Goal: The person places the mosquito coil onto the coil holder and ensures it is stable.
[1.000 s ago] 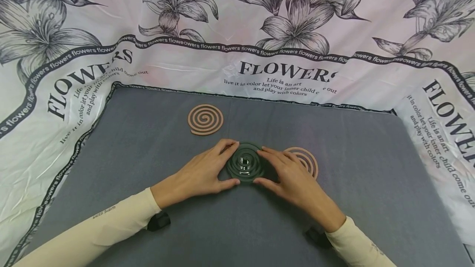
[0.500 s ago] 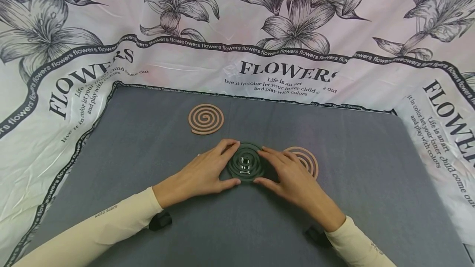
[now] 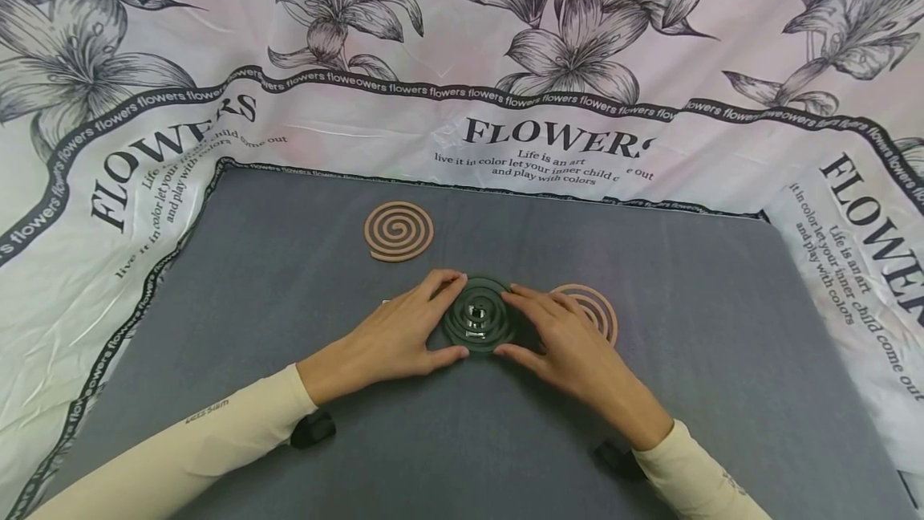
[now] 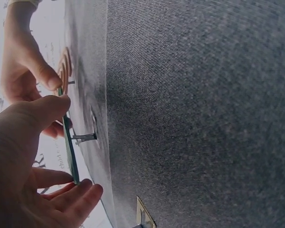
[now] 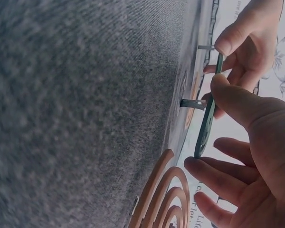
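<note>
A flat green mosquito coil [image 3: 488, 321] is held level between both hands. The left hand [image 3: 393, 329] pinches its left edge, thumb at the near side and fingertips at the far side. Across from it, the right hand [image 3: 566, 339] grips the right edge the same way. In the left wrist view, the green coil [image 4: 70, 152] is seen edge-on above the cloth, with a small metal stand [image 4: 85, 137] under its middle. The same metal stand [image 5: 192, 103] shows below the coil in the right wrist view.
A brown coil [image 3: 399, 231] lies toward the back left. Another brown coil [image 3: 605, 313] is partly hidden behind the right hand. A second metal stand [image 4: 143, 214] sits near the left hand. Grey cloth [image 3: 462, 440] covers the surface; a flower-printed sheet [image 3: 346, 119] borders it.
Both hands keep their hold on the green coil. The left hand has shifted very slightly to the right, and a small light edge now shows behind its knuckles.
</note>
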Tool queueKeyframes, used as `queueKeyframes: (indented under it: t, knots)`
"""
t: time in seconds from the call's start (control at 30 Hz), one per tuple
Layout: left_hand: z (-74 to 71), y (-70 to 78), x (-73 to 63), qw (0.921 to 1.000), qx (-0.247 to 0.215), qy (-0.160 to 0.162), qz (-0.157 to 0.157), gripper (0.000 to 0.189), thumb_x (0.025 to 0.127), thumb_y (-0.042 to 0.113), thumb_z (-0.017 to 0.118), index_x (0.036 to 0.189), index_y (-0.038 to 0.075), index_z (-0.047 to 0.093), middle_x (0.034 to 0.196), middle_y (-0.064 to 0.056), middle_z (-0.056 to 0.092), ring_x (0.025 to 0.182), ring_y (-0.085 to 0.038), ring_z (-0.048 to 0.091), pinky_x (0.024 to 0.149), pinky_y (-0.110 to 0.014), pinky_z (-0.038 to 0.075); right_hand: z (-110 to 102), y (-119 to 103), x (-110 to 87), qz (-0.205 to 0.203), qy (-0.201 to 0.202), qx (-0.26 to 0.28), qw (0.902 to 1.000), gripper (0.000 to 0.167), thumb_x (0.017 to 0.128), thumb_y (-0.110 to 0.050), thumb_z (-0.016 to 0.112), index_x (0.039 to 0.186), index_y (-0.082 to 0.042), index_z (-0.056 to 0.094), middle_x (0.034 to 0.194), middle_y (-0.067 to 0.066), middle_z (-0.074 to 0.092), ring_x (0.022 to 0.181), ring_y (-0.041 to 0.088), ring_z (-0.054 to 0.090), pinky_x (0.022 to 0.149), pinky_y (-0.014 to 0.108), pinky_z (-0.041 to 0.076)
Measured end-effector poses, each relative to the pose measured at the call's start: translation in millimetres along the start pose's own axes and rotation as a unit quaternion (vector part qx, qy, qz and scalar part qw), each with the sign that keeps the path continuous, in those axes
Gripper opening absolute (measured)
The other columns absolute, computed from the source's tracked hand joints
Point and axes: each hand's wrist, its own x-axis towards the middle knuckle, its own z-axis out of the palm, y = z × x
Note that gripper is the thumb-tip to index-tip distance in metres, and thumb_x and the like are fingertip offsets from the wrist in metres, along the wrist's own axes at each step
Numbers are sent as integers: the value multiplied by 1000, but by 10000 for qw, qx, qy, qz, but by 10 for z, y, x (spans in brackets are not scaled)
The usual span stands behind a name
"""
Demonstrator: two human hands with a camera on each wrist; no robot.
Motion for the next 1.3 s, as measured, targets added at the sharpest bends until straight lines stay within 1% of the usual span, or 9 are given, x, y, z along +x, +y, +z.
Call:
queueKeyframes:
  t: [0.2,0.4,0.63,0.73,0.87,0.93,1.07,1.2,1.3]
  knots:
    - [-14,0,-3,10000,-7,-39,-54,95,92,50,81,163,2,38,160,-10,39,138,-28,56,100,-46,56,5,-5,8,-46,-2,-1,10000,70,90,-45,85,146,-8,63,149,14,62,117,33,69,112,56,43]
    - [-10,3,-4,10000,44,-65,5,94,93,48,81,162,0,39,160,-12,39,138,-28,56,102,-44,55,-4,4,33,-78,85,-36,9999,61,95,-38,82,144,-8,64,144,13,66,117,33,69,110,58,44]
    - [12,-2,-9,10000,68,-28,18,95,93,49,80,162,0,38,160,-13,39,140,-28,55,105,-43,53,-40,33,88,69,310,7,9995,52,98,-36,78,141,-8,67,131,8,74,119,29,70,107,56,47]
    - [11,-2,-7,10000,74,-50,9,96,93,50,80,163,0,37,160,-13,39,140,-28,55,105,-43,53,-50,49,119,266,312,7,9992,50,99,-36,76,139,-7,68,113,6,78,105,25,73,108,54,46]
    - [9,-3,-8,10000,49,-63,-13,96,93,49,80,163,0,37,160,-13,38,140,-28,55,105,-43,54,-58,70,192,503,290,-61,9983,44,102,-34,73,136,-7,71,99,2,78,94,22,72,114,56,39]
    - [11,-5,-9,10000,26,-57,-19,96,93,49,80,163,0,37,161,-13,38,140,-28,55,105,-43,54,-59,77,233,587,276,-120,9978,40,104,-34,71,134,-7,73,101,1,79,97,23,72,117,58,34]
    - [25,-11,-13,10000,-32,-71,-28,96,93,49,80,164,1,36,162,-13,37,140,-28,55,106,-43,53,-63,85,278,772,186,-122,9968,37,105,-37,68,129,-9,76,97,-2,80,100,24,70,119,62,25]
    - [42,-15,-19,10000,-68,-66,-28,96,94,49,80,164,1,35,162,-13,37,140,-28,55,106,-43,53,-51,89,303,968,-27,-82,9953,36,105,-40,67,125,-12,78,94,-4,80,105,25,68,120,66,17]
    - [48,-12,-26,9999,-75,-59,-35,96,94,49,79,164,1,35,162,-13,37,140,-28,55,105,-42,53,-43,86,326,1103,-181,-112,9937,34,105,-41,67,122,-14,80,93,-5,79,108,27,67,118,69,14]
